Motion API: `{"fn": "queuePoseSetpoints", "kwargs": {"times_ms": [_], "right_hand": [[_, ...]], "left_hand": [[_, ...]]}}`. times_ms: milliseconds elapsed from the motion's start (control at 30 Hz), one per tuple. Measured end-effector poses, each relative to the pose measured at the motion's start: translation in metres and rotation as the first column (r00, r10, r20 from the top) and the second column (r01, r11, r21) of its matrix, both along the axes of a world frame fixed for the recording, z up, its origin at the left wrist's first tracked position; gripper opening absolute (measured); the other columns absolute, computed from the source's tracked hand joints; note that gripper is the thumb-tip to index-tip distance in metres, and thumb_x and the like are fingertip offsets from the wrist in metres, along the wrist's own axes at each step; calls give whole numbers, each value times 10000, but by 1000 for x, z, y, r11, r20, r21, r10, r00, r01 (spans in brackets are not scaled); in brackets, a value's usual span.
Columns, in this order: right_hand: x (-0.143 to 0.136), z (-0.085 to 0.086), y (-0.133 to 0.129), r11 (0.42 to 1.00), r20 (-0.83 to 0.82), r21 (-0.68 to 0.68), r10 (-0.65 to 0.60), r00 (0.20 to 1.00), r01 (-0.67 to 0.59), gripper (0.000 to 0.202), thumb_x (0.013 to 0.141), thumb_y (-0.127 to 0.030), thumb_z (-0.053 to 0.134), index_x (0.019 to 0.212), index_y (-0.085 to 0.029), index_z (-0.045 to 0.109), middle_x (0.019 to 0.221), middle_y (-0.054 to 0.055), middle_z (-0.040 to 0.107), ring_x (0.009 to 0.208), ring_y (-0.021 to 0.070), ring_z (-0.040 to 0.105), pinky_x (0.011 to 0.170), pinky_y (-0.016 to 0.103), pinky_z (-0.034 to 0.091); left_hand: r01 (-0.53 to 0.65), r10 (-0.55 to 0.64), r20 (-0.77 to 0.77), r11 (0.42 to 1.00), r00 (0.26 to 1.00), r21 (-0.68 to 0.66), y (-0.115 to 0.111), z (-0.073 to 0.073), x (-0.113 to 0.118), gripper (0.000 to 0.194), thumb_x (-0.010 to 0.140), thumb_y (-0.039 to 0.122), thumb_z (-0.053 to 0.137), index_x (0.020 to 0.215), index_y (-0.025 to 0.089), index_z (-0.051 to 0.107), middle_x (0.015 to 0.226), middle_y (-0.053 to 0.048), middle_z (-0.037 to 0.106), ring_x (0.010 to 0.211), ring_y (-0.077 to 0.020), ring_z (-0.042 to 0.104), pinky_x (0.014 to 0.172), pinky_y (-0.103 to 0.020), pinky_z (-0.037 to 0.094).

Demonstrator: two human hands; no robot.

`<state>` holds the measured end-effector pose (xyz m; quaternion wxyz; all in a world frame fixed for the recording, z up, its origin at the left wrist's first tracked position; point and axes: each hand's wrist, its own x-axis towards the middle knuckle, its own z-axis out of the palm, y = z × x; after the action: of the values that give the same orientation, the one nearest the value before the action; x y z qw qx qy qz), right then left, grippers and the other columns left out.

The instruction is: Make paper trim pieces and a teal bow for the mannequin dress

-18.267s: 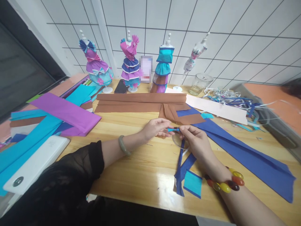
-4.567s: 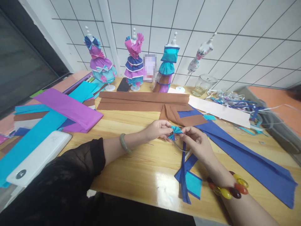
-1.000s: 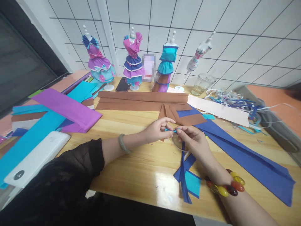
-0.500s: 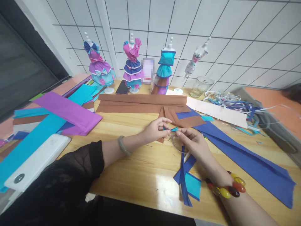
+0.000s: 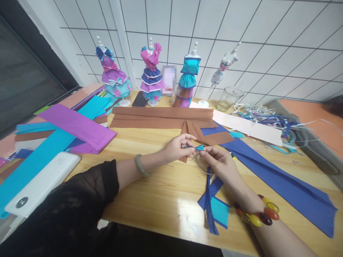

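Between my two hands is a small pleated teal piece [image 5: 199,147] with dark blue edging, bow-like in shape. My left hand [image 5: 179,146] pinches its left end between thumb and fingers. The right end is gripped by the thumb and fingertips of my right hand [image 5: 217,160]. Just below the fingers lies a roll of clear tape [image 5: 200,167], partly covered by my right hand. Nearer me, a teal square [image 5: 220,211] with blue edges lies beside narrow dark blue strips [image 5: 208,200]. A crumpled brown piece [image 5: 199,132] sits just beyond my fingers.
Dressed mini mannequins [image 5: 151,75] and a bare one [image 5: 225,64] stand at the back beside a glass jar [image 5: 229,99]. Brown crepe paper [image 5: 160,117] crosses the table. Purple paper [image 5: 77,126] and a white power bank [image 5: 44,182] lie left; blue paper [image 5: 289,178] lies right.
The small teal piece has turned and fanned out, so more of its pleated face shows between my fingers. Both hands have stayed almost in place.
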<state>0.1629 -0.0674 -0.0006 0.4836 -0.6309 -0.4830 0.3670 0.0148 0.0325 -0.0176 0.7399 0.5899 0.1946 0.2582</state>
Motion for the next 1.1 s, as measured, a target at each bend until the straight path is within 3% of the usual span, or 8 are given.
{"fn": "queuePoseSetpoints", "kwargs": {"times_ms": [467,600,700,833,1100], "right_hand": [[-6,0,-1,1000,26,-16,27,999,-26,240,693,-419,662,701,-181,635,623,2,589,555,126,501,519,247,387],[-2,2,-1,998,-1,-8,63,998,-63,256,692,-432,664,781,-193,643,730,33,651,689,165,581,612,269,454],[1,7,-2,1000,4,-17,-2,1000,2,296,695,-434,662,852,-184,640,775,48,663,673,154,580,598,263,464],[1,12,-2,995,22,-53,-84,996,85,320,718,-432,636,888,-161,638,689,32,631,555,124,524,501,242,433],[-2,2,2,999,-54,-6,-40,998,40,263,667,-423,680,749,-180,620,613,2,602,534,112,523,535,245,431]], "left_hand": [[-22,24,24,997,999,-80,3,0,0,427,693,275,690,1049,150,488,822,-33,606,633,-103,601,633,-255,484],[-30,32,22,995,999,-100,4,-1,1,433,683,282,700,1039,150,493,790,-27,605,658,-112,605,622,-246,480],[-31,32,14,996,999,-80,4,-1,0,414,686,273,696,1030,149,502,804,-30,603,671,-107,607,651,-249,481],[12,-12,12,998,1000,-59,2,-2,0,400,696,261,681,1031,152,492,814,-26,592,619,-93,595,616,-245,480],[46,-44,-31,997,999,59,-1,-7,3,394,683,232,678,1026,146,503,779,-21,589,644,-87,581,590,-218,476]]}}
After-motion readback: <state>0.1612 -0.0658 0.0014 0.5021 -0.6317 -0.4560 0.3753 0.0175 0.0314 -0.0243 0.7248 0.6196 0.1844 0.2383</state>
